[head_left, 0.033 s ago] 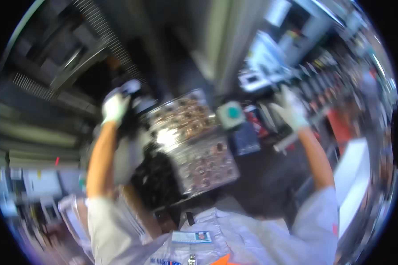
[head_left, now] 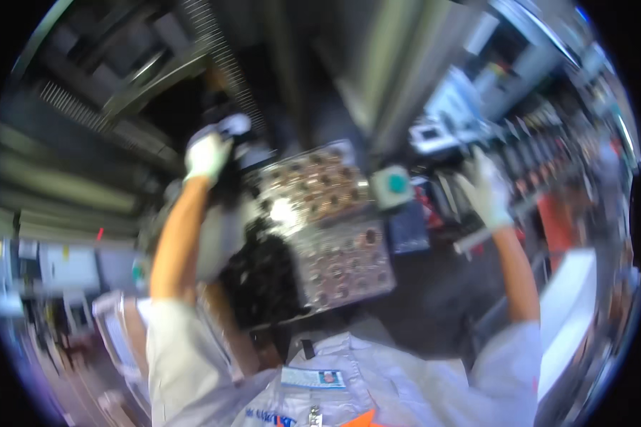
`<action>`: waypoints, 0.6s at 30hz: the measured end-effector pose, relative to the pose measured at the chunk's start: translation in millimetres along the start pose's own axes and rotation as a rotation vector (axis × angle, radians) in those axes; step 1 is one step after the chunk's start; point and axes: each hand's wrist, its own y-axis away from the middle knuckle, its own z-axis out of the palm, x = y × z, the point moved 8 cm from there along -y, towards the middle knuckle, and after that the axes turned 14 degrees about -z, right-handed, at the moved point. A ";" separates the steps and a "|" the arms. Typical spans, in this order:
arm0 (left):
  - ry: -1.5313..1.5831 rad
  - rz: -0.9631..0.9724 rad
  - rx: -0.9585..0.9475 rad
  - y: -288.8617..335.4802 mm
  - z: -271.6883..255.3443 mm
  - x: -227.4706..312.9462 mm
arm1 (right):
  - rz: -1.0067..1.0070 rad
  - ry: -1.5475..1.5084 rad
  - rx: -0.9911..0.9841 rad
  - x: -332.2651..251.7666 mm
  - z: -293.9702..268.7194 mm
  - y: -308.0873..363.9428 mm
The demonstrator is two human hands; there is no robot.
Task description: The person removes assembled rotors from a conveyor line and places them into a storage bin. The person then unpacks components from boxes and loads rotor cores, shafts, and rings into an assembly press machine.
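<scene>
Left hand (head_left: 208, 154), right hand (head_left: 487, 191) outstretched, well apart

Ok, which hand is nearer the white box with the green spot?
Right. The right hand is to the right of the box; the left hand is farther off, on the box's left.

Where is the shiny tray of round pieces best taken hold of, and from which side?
Probably by the right rim of the tray's nearer half, with the gloved right hand coming from the right. There its straight edge borders dark tabletop, while a black heap crowds the left side. It looks flat and wide, so keeping it level seems safer.
</scene>
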 end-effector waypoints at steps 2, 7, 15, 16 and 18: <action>-0.005 -0.013 0.110 -8.8 6.5 -1.9 | -0.033 -0.090 0.077 -61.8 -30.5 -0.7; -0.030 -0.051 -0.396 -23.3 18.6 -24.2 | -0.266 -0.448 -0.052 -189.1 -11.3 5.7; -0.069 -0.243 -0.175 5.7 11.9 -15.4 | -0.669 -0.543 -0.122 -342.9 7.9 -10.3; -0.075 -0.270 -0.209 5.9 11.5 -5.9 | -0.697 -0.523 -0.128 -354.4 11.4 -10.8; -0.066 -0.133 -0.226 19.5 4.5 8.8 | -0.752 -0.488 -0.177 -376.6 23.3 -17.6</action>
